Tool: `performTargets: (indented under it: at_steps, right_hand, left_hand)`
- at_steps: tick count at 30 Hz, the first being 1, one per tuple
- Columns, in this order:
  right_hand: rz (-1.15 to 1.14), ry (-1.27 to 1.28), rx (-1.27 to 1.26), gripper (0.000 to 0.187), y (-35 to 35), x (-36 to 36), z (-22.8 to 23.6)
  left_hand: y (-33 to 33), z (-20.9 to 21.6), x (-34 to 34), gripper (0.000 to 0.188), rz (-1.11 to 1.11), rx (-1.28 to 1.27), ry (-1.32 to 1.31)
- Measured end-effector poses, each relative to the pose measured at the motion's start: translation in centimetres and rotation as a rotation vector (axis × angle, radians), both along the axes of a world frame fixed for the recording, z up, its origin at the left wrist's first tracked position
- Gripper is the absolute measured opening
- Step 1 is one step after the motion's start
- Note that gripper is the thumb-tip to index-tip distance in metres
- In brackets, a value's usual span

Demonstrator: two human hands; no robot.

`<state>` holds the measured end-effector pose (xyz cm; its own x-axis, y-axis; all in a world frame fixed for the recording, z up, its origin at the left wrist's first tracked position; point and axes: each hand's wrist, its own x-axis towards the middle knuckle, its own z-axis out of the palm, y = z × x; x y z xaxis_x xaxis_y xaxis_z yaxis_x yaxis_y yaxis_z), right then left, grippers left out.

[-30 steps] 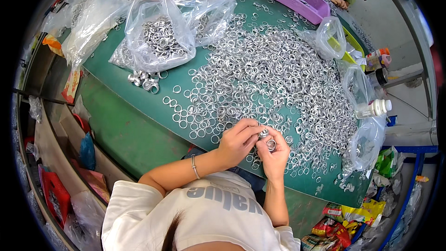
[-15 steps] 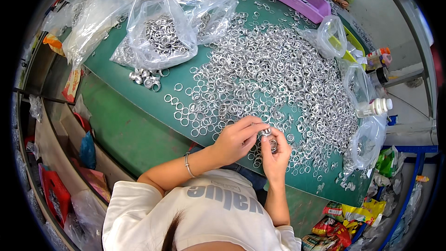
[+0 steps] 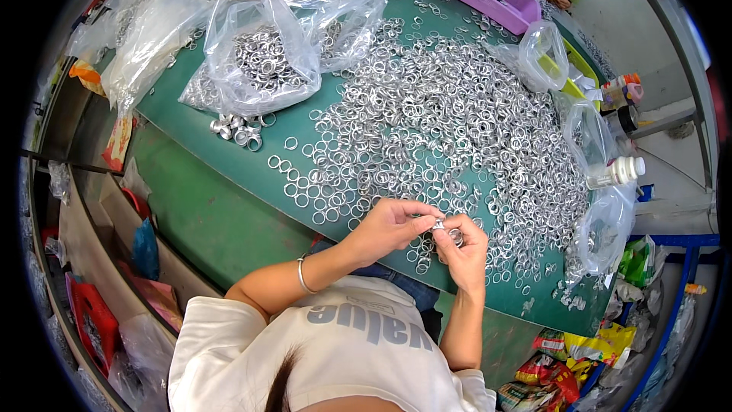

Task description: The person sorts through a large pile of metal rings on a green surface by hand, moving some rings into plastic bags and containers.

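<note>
Vs earlier frame: right hand (image 3: 465, 252) sits slightly farther right. Left hand (image 3: 387, 229) and right both pinch silver ring (image 3: 439, 224) at fingertips, near edge of ring pile (image 3: 457, 99). Grey lettering (image 3: 370, 326) on white shirt (image 3: 305, 358); bottle (image 3: 619, 172) label too small.

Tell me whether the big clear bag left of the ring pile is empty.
Not empty: the clear bag holds many silvery rings, visible inside its plastic.
</note>
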<state>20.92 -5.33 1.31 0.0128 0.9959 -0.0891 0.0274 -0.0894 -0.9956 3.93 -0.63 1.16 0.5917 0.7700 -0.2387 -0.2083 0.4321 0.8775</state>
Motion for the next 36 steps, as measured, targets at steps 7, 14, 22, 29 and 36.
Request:
performTargets:
  at_steps: [7, 14, 22, 29, 36]
  right_hand:
    - [0.112, -0.464, 0.196, 0.013, 0.1, 0.6, 3.3]
    - [0.167, -0.425, 0.38, 0.014, -0.5, 1.0, 2.9]
    - [0.03, -0.554, 0.338, 0.011, -2.4, 0.0, 3.6]
    - [-0.622, -0.75, 0.142, 0.012, -6.8, 8.5, 0.5]
    - [-1.093, -1.559, -0.094, 0.013, -14.2, 21.3, -1.8]
  left_hand:
    - [-0.2, 0.1, -0.2, 0.024, -0.052, 0.273, -0.01]
    - [-2.5, 0.5, 0.3, 0.022, 0.142, 0.535, 0.032]
    - [-2.3, 0.7, 0.1, 0.026, -0.037, -0.202, -0.067]
    - [-1.5, -1.5, -0.3, 0.029, 0.137, -0.182, -0.059]
    - [-1.3, -2.4, 0.3, 0.025, 0.121, -0.256, -0.041]
